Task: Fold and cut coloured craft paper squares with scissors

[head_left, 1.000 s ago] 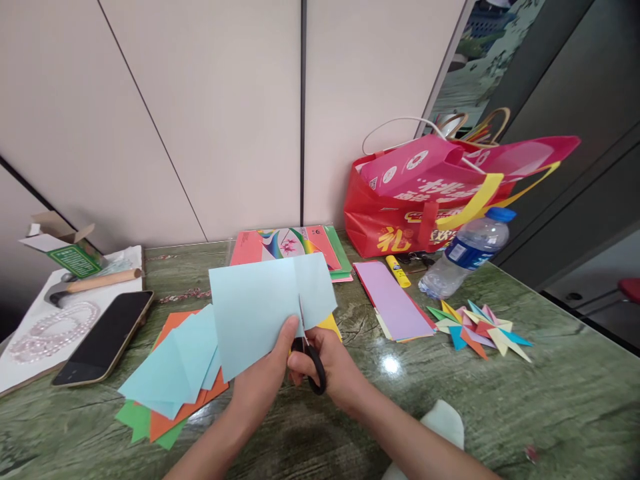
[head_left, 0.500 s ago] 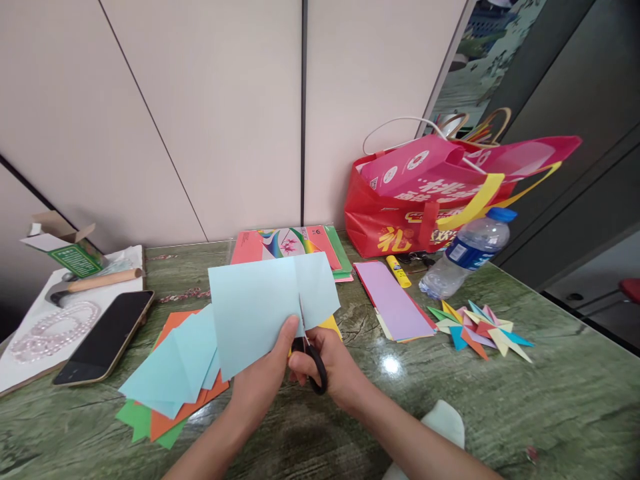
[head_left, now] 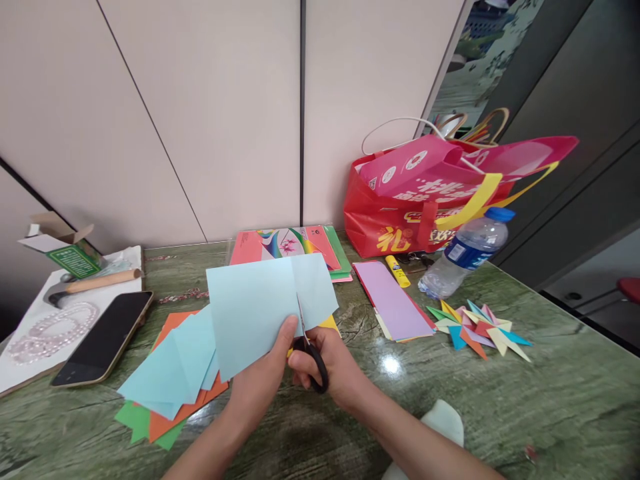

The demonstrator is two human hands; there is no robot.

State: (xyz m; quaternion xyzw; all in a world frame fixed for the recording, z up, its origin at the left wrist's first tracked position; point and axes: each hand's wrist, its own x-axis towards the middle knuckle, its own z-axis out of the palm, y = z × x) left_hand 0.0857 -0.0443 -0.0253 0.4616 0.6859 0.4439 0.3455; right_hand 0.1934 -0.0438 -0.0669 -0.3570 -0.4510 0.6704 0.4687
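Note:
A light blue sheet of paper [head_left: 253, 300] is held up by my left hand [head_left: 270, 360], thumb on its front near the lower edge. My right hand [head_left: 325, 360] is closed around the black-handled scissors [head_left: 316, 370], whose blades point upward along a line that divides the sheet's wide left part from its narrower right part. The paper's upper part is still in one piece. To the left of my hands lie several loose light blue sheets [head_left: 167, 357] on top of orange paper [head_left: 173, 417] and green paper [head_left: 133, 417].
Behind my hands is a coloured paper pack [head_left: 280, 243]. To the right are purple paper strips [head_left: 393, 300], a yellow glue stick [head_left: 398, 272], a water bottle [head_left: 463, 257], folded paper pieces [head_left: 483, 327] and a red bag [head_left: 370, 220]. Leftward lie a phone [head_left: 103, 340] and a sickle [head_left: 100, 283].
Between the two frames the scissor blades have shifted slightly against the paper. Both hands keep nearly the same position, and the whole view has drifted a little.

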